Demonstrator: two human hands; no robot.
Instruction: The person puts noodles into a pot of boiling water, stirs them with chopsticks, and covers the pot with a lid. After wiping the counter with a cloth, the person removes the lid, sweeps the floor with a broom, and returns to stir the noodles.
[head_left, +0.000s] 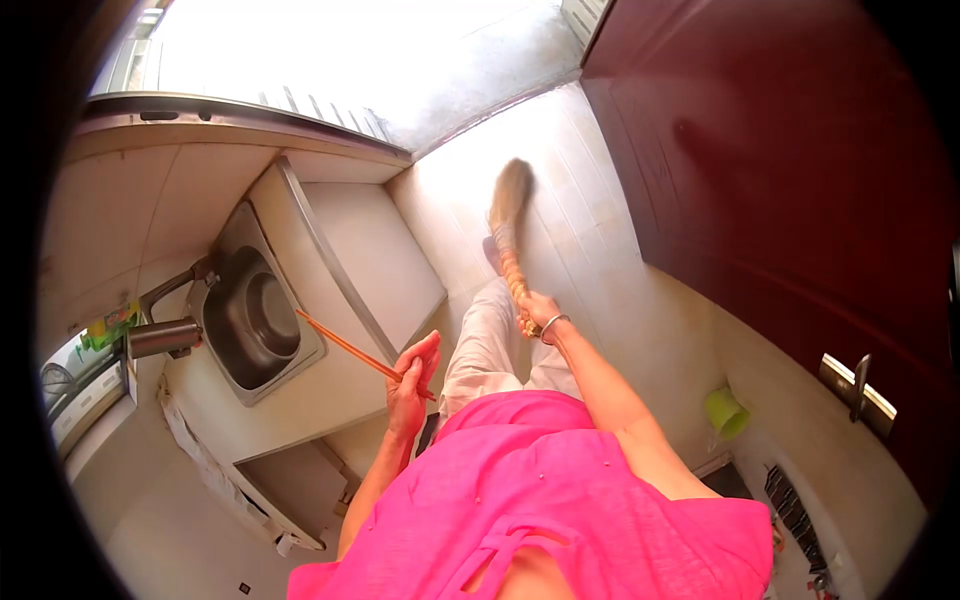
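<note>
My right hand [541, 314] is closed around the braided handle of a straw broom [512, 265]. The broom's bristle end points away from me over the floor and is smeared by motion. In my left hand [408, 385] are thin orange-brown chopsticks [345, 344], pinched near one end, with the other end reaching toward the sink. A bracelet circles my right wrist. The broom lies partly in front of my shoe, which shows only in part beside the bristles.
To the left, a metal sink [222, 345] with a faucet [165, 338] is set in a counter [300, 400]. A dark red door [770, 150] with a metal handle stands at the right. Low by the right wall is a green bin [727, 413]. Bright light comes through the doorway ahead.
</note>
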